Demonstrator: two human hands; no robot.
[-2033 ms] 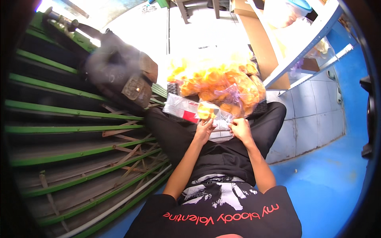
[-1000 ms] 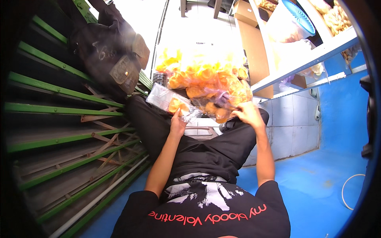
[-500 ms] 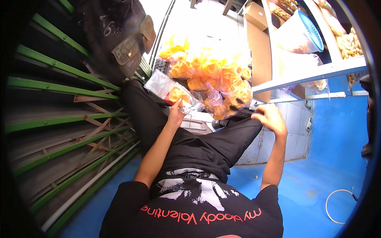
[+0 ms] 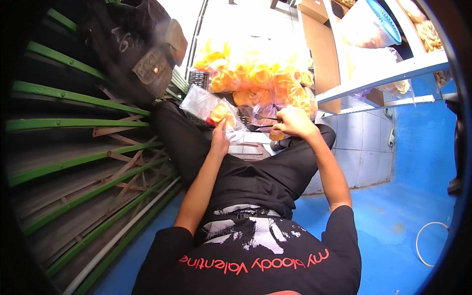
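My left hand (image 4: 221,135) pinches a small clear plastic bag (image 4: 238,125) with orange round chips (image 4: 222,114) and a bit of red in it. Closed around a dark two-armed tool (image 4: 265,118) is my right hand (image 4: 294,121). The tool's arms are spread and point left toward the small bag; whether it is tongs or scissors I cannot tell. Just beyond both hands sits a large clear bag (image 4: 258,73) full of orange chips. A stack of flat clear plastic packaging (image 4: 197,101) lies at the left of the small bag.
A green folding metal gate (image 4: 73,125) runs along my left, with a dark bag (image 4: 142,49) hanging on it. To the right stands a white shelf frame (image 4: 386,81) with a blue-lidded tub (image 4: 368,24) and bagged snacks. A thin white cable (image 4: 419,241) lies on the blue floor (image 4: 378,216).
My right hand has swung left from above my right knee to the front of the large bag, and the dark tool now shows in it. The left hand stays at the small bag.
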